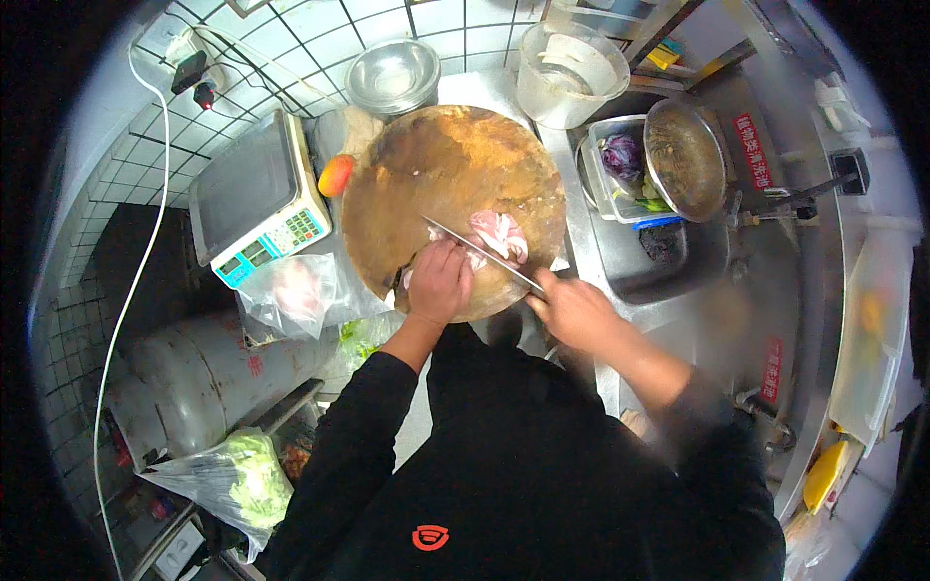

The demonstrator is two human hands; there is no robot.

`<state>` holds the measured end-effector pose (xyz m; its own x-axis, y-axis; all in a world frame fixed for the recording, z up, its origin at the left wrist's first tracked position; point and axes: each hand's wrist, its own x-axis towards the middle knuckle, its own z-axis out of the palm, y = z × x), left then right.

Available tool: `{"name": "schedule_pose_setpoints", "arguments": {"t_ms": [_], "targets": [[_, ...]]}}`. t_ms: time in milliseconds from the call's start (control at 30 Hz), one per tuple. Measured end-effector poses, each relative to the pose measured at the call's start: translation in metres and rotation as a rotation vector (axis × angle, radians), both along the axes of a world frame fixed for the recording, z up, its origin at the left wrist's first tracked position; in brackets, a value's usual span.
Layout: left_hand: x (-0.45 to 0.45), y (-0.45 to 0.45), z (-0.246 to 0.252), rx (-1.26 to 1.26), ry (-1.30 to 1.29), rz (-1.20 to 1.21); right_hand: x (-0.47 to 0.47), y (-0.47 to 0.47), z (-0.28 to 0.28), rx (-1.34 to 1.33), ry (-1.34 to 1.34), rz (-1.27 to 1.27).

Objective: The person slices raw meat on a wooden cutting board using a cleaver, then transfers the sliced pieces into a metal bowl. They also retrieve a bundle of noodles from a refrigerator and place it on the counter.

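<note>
A large round wooden chopping block point(450, 160) lies before me, stained and worn. My right hand point(574, 305) grips a kitchen knife point(487, 256), whose blade points up and to the left across the block. Beneath and beside the blade is pale pink raw meat, with sliced pieces point(500, 234) spread just beyond it. My left hand point(440, 279) rests with bent fingers on meat at the near side of the block, close to the blade. What lies under its palm is hidden. A red and orange mango-like fruit point(336, 176) sits against the block's left edge.
Left of the block stand a digital scale point(251, 196) and a plastic bag of meat point(298, 290). Behind are stacked metal bowls point(393, 76) and a clear plastic bucket point(570, 76). A sink point(643, 279) at right holds a plastic tub point(607, 196) of vegetables and a metal bowl point(685, 161).
</note>
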<state>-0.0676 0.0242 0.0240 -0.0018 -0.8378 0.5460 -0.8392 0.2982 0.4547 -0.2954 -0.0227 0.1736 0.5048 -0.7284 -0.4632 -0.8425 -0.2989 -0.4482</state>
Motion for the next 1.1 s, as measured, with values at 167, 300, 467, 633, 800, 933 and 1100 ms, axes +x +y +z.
{"name": "schedule_pose_setpoints", "arguments": {"t_ms": [167,300,467,633,800,933,1100], "targets": [[0.005,-0.002,0.006,0.054,-0.001,0.015,0.060,-0.021,-0.047,-0.162,-0.113,0.058],[0.004,0.001,0.009,0.020,-0.004,0.034,-0.008,0.001,-0.046,0.030,-0.011,-0.019],[0.003,0.002,0.012,0.037,0.020,0.036,-0.054,0.011,-0.031,0.048,-0.051,-0.132],[0.003,0.002,0.014,0.063,0.013,0.049,-0.040,0.010,-0.006,0.022,-0.012,-0.058],[0.005,0.003,0.007,0.020,-0.010,0.032,-0.030,0.011,0.004,0.031,0.135,0.082],[0.006,0.003,0.003,0.058,-0.018,0.020,0.040,-0.009,-0.044,-0.020,-0.009,0.021],[0.007,-0.001,0.004,0.024,-0.043,0.034,0.042,-0.015,-0.060,-0.021,-0.011,0.029]]}}
